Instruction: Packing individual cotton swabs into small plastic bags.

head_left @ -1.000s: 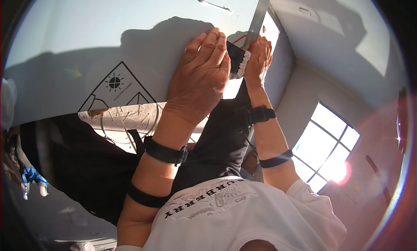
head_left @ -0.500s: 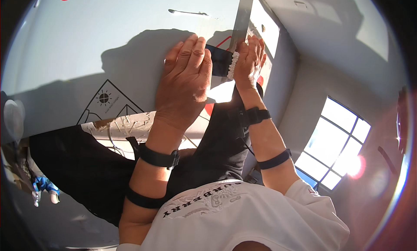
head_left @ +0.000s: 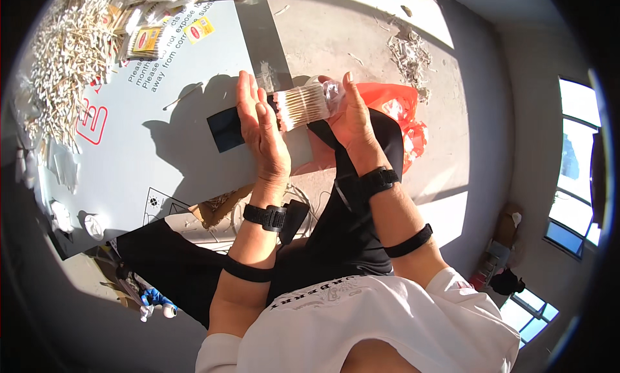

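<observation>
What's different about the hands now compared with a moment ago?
The left hand, earlier back-up on the grey board, has turned its palm toward the right hand; the swab bundle between them shows more fully. Both wrist straps stayed on.

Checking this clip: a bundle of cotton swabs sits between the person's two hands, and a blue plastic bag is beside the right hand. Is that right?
Not quite: the plastic bag beside the right hand is red, not blue, as the head view shows. The bundle of cotton swabs does sit between that hand and the left hand.
</observation>
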Tool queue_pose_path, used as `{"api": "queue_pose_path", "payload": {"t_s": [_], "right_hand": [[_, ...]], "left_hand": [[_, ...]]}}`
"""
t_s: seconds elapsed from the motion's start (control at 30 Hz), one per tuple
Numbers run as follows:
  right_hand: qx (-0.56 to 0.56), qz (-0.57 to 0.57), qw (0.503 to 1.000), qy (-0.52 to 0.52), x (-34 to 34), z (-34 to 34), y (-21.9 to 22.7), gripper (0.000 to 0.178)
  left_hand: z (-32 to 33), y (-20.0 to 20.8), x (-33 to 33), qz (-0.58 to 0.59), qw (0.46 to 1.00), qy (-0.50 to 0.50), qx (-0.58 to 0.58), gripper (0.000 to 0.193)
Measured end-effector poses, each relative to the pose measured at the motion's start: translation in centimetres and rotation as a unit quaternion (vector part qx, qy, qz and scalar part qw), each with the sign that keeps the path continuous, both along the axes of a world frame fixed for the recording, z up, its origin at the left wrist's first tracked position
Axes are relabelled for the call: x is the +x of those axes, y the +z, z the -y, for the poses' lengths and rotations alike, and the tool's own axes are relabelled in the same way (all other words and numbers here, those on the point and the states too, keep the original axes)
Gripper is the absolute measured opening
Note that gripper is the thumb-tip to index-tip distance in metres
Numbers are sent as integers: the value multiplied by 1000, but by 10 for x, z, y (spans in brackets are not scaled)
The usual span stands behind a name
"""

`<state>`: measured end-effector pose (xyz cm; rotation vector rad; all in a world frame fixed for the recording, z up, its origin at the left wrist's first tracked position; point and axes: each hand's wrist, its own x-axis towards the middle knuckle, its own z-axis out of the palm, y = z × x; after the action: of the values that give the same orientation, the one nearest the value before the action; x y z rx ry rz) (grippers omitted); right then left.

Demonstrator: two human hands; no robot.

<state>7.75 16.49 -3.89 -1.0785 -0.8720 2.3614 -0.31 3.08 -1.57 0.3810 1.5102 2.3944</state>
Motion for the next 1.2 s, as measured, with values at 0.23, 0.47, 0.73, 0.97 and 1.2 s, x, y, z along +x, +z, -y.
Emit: {"api": "queue_pose_path", "payload": {"t_s": [0.23, 0.47, 0.73, 0.97, 1.2], "right_hand": [[94, -30, 995, 8, -14, 27, 3, 42], [31, -41, 998, -20, -18, 34, -2, 39], [47, -10, 999, -6, -16, 35, -1, 38], [-51, -18, 998, -8, -8, 26, 9, 52], [82, -33, 996, 31, -10, 30, 21, 24]], "left_hand": [[-12, -2, 6, -38, 998, -2, -56, 73], [-15, 0, 5, 21, 1000, -13, -19, 74], [-15, -5, 17, -35, 995, 27, -85, 72], [3, -3, 5, 9, 1000, 14, -25, 70], [19, 4, 1, -364, 829, -82, -416, 75]]}}
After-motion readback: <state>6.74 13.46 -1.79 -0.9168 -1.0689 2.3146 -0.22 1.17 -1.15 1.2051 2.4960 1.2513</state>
